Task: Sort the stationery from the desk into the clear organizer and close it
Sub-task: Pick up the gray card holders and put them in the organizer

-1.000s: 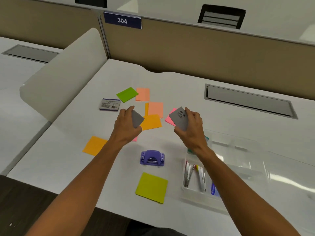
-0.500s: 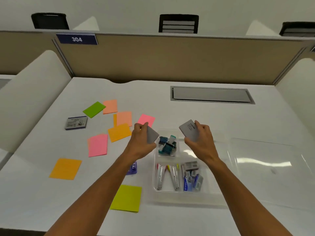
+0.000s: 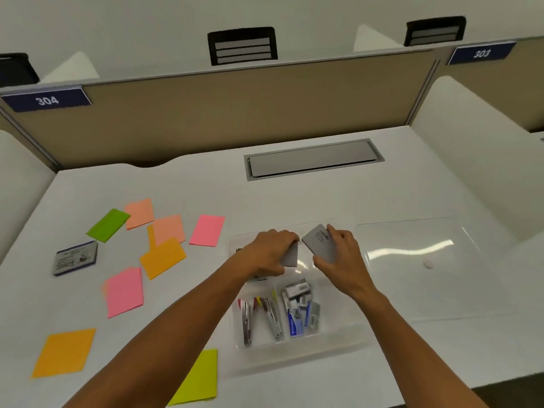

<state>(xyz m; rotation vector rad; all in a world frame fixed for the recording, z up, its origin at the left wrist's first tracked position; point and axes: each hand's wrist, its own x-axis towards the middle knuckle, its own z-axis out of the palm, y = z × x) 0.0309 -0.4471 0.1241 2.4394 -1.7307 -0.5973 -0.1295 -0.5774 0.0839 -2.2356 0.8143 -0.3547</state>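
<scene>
My left hand (image 3: 269, 253) grips a small grey box (image 3: 290, 257) low over the back of the clear organizer (image 3: 329, 340). My right hand (image 3: 338, 254) holds a second grey box (image 3: 319, 240) with printed lettering just to its right, also above the organizer's back part. In the organizer's front compartments lie staplers (image 3: 259, 316) and small staple boxes (image 3: 300, 307). Its clear lid (image 3: 418, 260) lies flat on the desk to the right. Sticky note pads in green (image 3: 108, 224), peach (image 3: 168, 231), orange (image 3: 162, 257) and pink (image 3: 207, 230) are scattered at the left.
A blue-edged box (image 3: 76, 258) lies at the far left. More pads sit near the front edge: pink (image 3: 125, 291), orange (image 3: 64, 352), yellow-green (image 3: 197, 378). A grey cable hatch (image 3: 312, 158) is set in the desk at the back, before a beige partition (image 3: 235, 113).
Both hands carried their grey boxes right from the sticky notes to above the organizer. The left hand has dropped lower into it. The view swung right and the purple hole punch is hidden.
</scene>
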